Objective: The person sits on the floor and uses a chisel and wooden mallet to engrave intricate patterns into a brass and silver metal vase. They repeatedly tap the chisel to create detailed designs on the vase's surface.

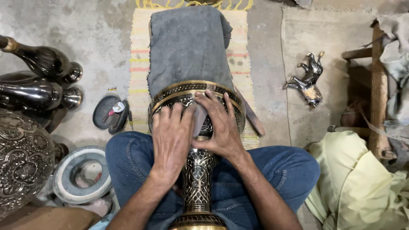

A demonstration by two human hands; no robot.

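A large engraved brass vase lies across my lap, dark with gold patterning, its wide body pointing away from me. A grey cloth drapes over the far part of the body. My left hand lies flat on the body's near shoulder, fingers spread. My right hand rests beside it, pressing a corner of the grey cloth against the metal. Both hands touch the vase just above its narrow neck.
Dark polished vases and a big engraved pot lie at the left. A round tin and a grey ring sit on the floor. A metal horse figure lies right, near a wooden frame and yellow cloth.
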